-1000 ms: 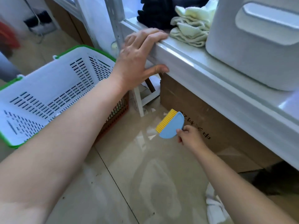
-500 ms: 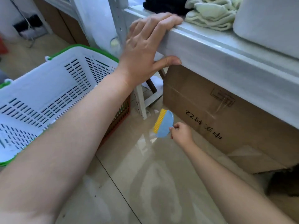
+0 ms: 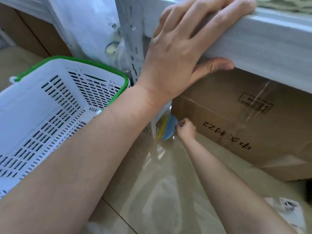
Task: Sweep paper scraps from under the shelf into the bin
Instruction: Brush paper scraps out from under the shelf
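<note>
My left hand point(image 3: 182, 53) grips the front edge of the white shelf point(image 3: 263, 39), fingers on top and thumb underneath. My right hand point(image 3: 185, 129) is low near the floor, shut on a small blue brush with yellow bristles point(image 3: 167, 130). The brush sits at the gap between the shelf's white leg point(image 3: 153, 130) and a cardboard box point(image 3: 236, 119), bristles facing left. Paper scraps point(image 3: 290, 206) lie on the tiled floor at the lower right. What lies under the shelf behind the brush is hidden.
A white slotted basket with a green rim point(image 3: 55, 105) lies tilted at the left, beside the perforated shelf upright point(image 3: 133, 39). The cardboard box fills the space below the shelf. Glossy beige floor tiles point(image 3: 160, 191) stretch between my arms. Pale folded cloth point(image 3: 287, 4) rests on the shelf.
My right hand has carried the brush forward and left, from the open floor to the gap beside the shelf leg. My head has dropped closer; the left hand keeps its grip.
</note>
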Demonstrator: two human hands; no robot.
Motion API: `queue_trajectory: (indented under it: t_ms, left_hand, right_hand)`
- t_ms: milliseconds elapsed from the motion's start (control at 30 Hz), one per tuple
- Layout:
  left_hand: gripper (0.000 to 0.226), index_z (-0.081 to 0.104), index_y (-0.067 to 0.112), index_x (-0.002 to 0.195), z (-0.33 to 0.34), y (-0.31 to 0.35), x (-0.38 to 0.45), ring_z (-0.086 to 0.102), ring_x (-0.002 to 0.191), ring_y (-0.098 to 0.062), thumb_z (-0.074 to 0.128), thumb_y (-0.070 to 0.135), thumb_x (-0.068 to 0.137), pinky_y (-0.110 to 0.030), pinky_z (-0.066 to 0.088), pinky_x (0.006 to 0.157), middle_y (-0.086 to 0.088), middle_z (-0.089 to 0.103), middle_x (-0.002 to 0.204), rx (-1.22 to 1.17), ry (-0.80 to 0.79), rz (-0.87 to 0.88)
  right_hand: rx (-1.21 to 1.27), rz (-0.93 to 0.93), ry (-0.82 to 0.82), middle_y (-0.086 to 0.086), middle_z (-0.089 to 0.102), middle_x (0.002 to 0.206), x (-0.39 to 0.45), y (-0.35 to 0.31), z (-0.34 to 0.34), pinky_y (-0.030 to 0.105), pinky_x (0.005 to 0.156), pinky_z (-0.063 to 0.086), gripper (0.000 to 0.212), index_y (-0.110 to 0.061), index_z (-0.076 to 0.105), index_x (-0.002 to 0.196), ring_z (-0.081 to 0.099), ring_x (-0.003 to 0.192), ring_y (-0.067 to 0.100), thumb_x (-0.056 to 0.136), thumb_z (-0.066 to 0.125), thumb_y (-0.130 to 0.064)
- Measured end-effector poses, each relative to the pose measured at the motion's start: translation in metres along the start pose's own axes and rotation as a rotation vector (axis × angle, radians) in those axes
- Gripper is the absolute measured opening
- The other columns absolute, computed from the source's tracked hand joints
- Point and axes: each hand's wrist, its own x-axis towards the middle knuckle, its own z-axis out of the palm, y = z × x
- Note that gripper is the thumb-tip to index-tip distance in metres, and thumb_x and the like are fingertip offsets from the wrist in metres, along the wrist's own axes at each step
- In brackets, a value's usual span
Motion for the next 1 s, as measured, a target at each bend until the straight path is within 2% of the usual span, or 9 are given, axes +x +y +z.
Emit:
queue_trajectory:
  t_ms: [67, 200, 333, 433, 500, 567, 667, 867, 1000]
  left_hand:
    - [0.065, 0.062, 0.012, 0.123, 0.004, -0.001, -0.002, 0.040, 0.108, -0.015, 0.051, 0.062, 0.085, -0.029, 0.037, 0.093, -0.008, 0.066, 0.115, -0.003, 0.033, -0.008]
    - [0.067, 0.064, 0.008, 0.119, 0.009, -0.004, -0.005, 0.041, 0.106, -0.019, 0.052, 0.063, 0.085, -0.032, 0.038, 0.091, -0.015, 0.068, 0.112, 0.018, 0.078, -0.027]
    - [0.064, 0.061, 0.011, 0.122, 0.006, -0.003, -0.003, 0.042, 0.107, -0.018, 0.050, 0.063, 0.086, -0.031, 0.039, 0.091, -0.011, 0.066, 0.113, 0.002, 0.060, -0.010]
    - [0.064, 0.057, 0.013, 0.127, 0.003, 0.000, 0.000, 0.043, 0.115, -0.017, 0.046, 0.063, 0.087, -0.027, 0.036, 0.098, -0.006, 0.061, 0.121, -0.013, 0.014, 0.002]
    - [0.063, 0.055, 0.014, 0.128, 0.001, 0.001, 0.000, 0.043, 0.119, -0.017, 0.046, 0.062, 0.088, -0.025, 0.031, 0.102, -0.005, 0.058, 0.125, -0.002, 0.003, 0.004]
    - [0.063, 0.054, 0.014, 0.128, 0.000, 0.001, 0.001, 0.044, 0.120, -0.019, 0.047, 0.061, 0.088, -0.026, 0.030, 0.105, -0.006, 0.057, 0.127, 0.006, -0.003, 0.008]
    - [0.062, 0.054, 0.014, 0.129, 0.001, 0.002, 0.000, 0.047, 0.120, -0.021, 0.047, 0.061, 0.088, -0.029, 0.032, 0.106, -0.007, 0.057, 0.127, 0.008, -0.013, 0.009]
    - [0.060, 0.051, 0.015, 0.130, 0.001, 0.001, 0.000, 0.046, 0.121, -0.021, 0.051, 0.058, 0.087, -0.031, 0.033, 0.106, -0.008, 0.056, 0.127, 0.008, -0.019, 0.019]
    - [0.060, 0.049, 0.015, 0.129, 0.001, 0.001, -0.001, 0.046, 0.121, -0.022, 0.046, 0.060, 0.089, -0.030, 0.033, 0.106, -0.008, 0.056, 0.127, -0.007, -0.020, 0.021]
  right_hand:
    - [-0.020, 0.024, 0.000, 0.018, 0.069, 0.104, 0.003, 0.002, 0.008, 0.035, 0.080, 0.051, 0.003, -0.013, 0.058, 0.087, 0.065, 0.099, 0.033, 0.089, 0.056, -0.014]
    - [-0.183, 0.068, 0.065, 0.022, 0.066, 0.111, 0.003, 0.030, -0.001, 0.038, 0.083, 0.050, 0.021, -0.003, 0.060, 0.107, 0.062, 0.105, 0.038, 0.094, 0.050, -0.016]
    - [-0.296, 0.016, 0.063, 0.023, 0.068, 0.105, -0.006, 0.077, -0.044, 0.040, 0.078, 0.049, 0.019, -0.003, 0.059, 0.101, 0.063, 0.100, 0.039, 0.094, 0.048, -0.017]
    - [-0.352, -0.004, 0.043, 0.019, 0.070, 0.101, -0.012, 0.102, -0.075, 0.037, 0.073, 0.049, 0.011, -0.011, 0.057, 0.090, 0.065, 0.096, 0.036, 0.093, 0.052, -0.020]
    - [-0.385, -0.018, 0.002, 0.013, 0.071, 0.102, -0.013, 0.110, -0.085, 0.034, 0.070, 0.046, 0.010, -0.016, 0.056, 0.088, 0.065, 0.095, 0.032, 0.093, 0.054, -0.024]
    - [-0.457, -0.053, -0.066, 0.010, 0.070, 0.110, -0.014, 0.110, -0.087, 0.031, 0.069, 0.041, 0.016, -0.017, 0.060, 0.104, 0.064, 0.101, 0.030, 0.094, 0.054, -0.028]
    - [-0.637, -0.179, -0.179, 0.012, 0.062, 0.121, -0.018, 0.108, -0.088, 0.034, 0.077, 0.046, 0.035, -0.019, 0.051, 0.126, 0.060, 0.110, 0.031, 0.094, 0.053, -0.032]
    - [-0.937, -0.298, -0.295, 0.011, 0.055, 0.124, -0.017, 0.110, -0.096, 0.035, 0.085, 0.049, 0.035, -0.014, 0.052, 0.129, 0.059, 0.110, 0.032, 0.099, 0.044, -0.030]
    - [-0.975, -0.345, -0.311, 0.017, 0.056, 0.124, -0.016, 0.097, -0.109, 0.039, 0.087, 0.048, 0.034, -0.009, 0.050, 0.128, 0.058, 0.111, 0.037, 0.101, 0.037, -0.023]
